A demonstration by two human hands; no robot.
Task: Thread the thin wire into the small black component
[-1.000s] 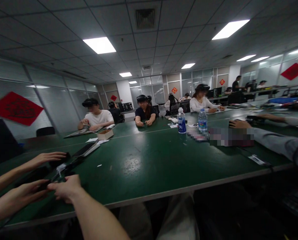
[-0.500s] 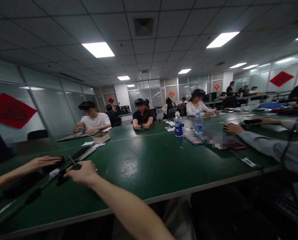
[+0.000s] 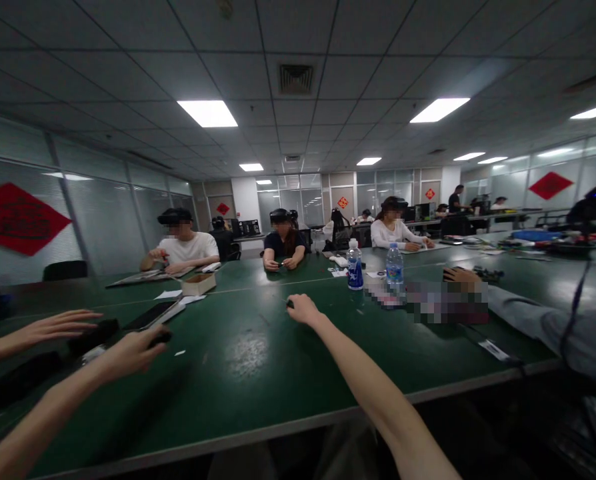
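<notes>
My right hand [image 3: 305,310] is stretched out over the middle of the green table [image 3: 218,400]. Its fingers are closed round a screwdriver [image 3: 291,304], of which only a bit of the dark handle shows. Lower left, my left hand [image 3: 135,350] is held above the table with a small black part [image 3: 159,338] in its fingers; what kind of part cannot be made out. Just beyond that hand lies a dark tablet-like slab [image 3: 151,316]. Another person's hand [image 3: 58,327] reaches in from the left edge, beside a black block-shaped object [image 3: 93,337].
A small cardboard box [image 3: 199,285] and white papers [image 3: 169,295] are at left centre. Two bottles, one blue-labelled [image 3: 355,270] and one clear [image 3: 394,267], stand right of my right hand. A neighbour's sleeve [image 3: 523,320] rests at right. People in headsets sit opposite.
My right hand has swung from the lower left to the table's middle, taking the screwdriver along. My left hand now shows plainly with the black part. The view has tilted up slightly.
</notes>
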